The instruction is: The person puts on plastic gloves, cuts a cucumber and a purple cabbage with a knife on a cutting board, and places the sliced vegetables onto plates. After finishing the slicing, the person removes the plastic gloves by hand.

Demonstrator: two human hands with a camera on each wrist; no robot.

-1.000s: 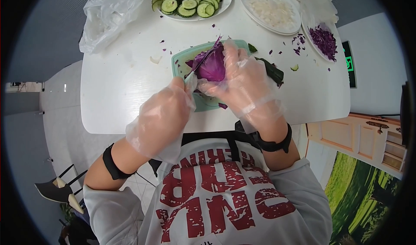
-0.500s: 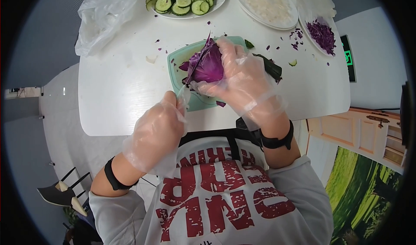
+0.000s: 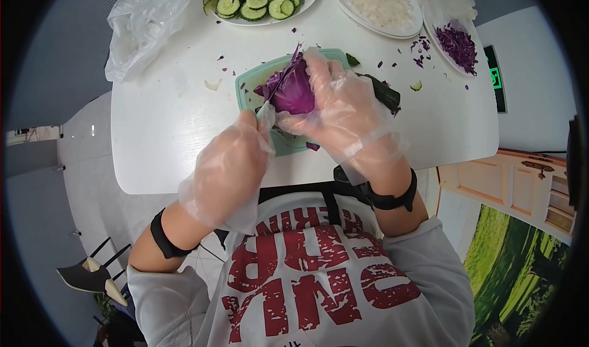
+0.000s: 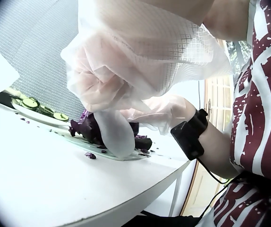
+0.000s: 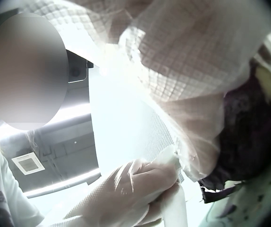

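In the head view my left hand (image 3: 230, 166), in a clear plastic glove, grips a knife (image 3: 265, 109) by its pale handle. Its thin blade stands edge-on against the left face of a purple cabbage piece (image 3: 296, 90). Fingers and thumb of my gloved right hand (image 3: 346, 111) hold that cabbage from the right. The cabbage rests on a light green cutting board (image 3: 288, 143), with cut shreds along its left side. In the right wrist view the cabbage (image 5: 251, 137) shows dark beneath the right fingers, and the left hand (image 5: 126, 194) is close by.
Behind the board are a plate of cucumber slices (image 3: 254, 3), a plate of pale slices (image 3: 380, 6) and a plate of shredded purple cabbage (image 3: 456, 46). A dark green cucumber piece (image 3: 381, 94) lies right of the board. A crumpled plastic bag (image 3: 147, 28) sits back left.
My left hand drew the knife back toward my body, then moved forward again to the cabbage. The right hand keeps its hold on the cabbage. The head view has shifted slightly.
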